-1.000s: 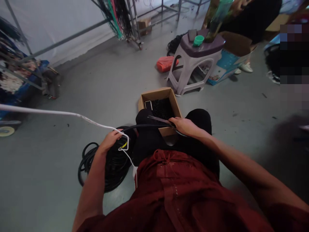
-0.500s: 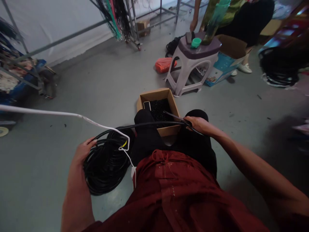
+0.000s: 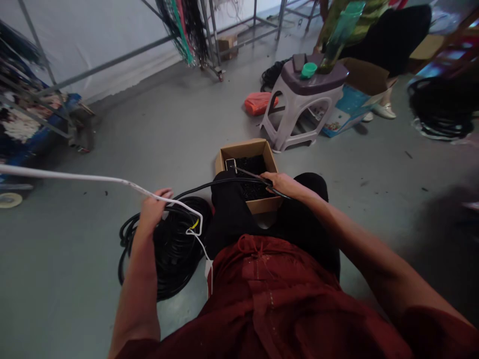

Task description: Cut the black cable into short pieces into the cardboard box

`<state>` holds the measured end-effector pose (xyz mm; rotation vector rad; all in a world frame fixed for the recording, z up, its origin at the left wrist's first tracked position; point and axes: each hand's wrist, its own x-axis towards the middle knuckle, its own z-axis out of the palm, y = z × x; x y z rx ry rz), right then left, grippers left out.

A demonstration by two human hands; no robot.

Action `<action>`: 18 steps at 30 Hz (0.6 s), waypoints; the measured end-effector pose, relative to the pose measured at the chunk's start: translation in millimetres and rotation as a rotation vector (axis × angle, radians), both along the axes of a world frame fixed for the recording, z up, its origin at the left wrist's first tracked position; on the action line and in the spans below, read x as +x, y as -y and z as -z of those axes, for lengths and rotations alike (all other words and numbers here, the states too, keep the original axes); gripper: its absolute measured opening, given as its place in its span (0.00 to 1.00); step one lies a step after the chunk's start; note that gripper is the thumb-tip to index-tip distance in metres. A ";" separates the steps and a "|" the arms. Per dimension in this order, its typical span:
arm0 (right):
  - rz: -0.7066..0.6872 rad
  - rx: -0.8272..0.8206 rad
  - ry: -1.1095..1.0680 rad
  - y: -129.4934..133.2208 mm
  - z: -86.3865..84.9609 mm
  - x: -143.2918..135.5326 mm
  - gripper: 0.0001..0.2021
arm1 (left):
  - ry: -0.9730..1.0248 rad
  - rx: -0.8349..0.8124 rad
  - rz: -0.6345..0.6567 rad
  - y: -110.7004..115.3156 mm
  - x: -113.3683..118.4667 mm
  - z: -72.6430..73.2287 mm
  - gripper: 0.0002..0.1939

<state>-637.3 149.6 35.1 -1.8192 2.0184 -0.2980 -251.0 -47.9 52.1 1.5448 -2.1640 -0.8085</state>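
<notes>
Right hand [image 3: 286,185] grips long-bladed tool [image 3: 247,172] and black tubing [image 3: 202,187]; hold of left hand [image 3: 151,209] cannot be determined. Pulling tubing could snag the white cord [image 3: 86,175] crossing over the coil [image 3: 177,264].

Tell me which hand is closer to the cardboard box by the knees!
The right hand. It is by the right side of the cardboard box, while the left hand is farther away, at the black coil.

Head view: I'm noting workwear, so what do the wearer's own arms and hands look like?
The left hand and right hand are bare, with no gloves or wristwear visible. The forearms are uncovered, below short, dark red sleeves. Any rings cannot be made out.
</notes>
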 end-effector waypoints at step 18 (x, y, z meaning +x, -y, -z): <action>0.269 -0.221 0.323 0.1 -3.1 -25.9 0.22 | -0.424 0.734 0.658 -56.4 -206.0 15.2 0.15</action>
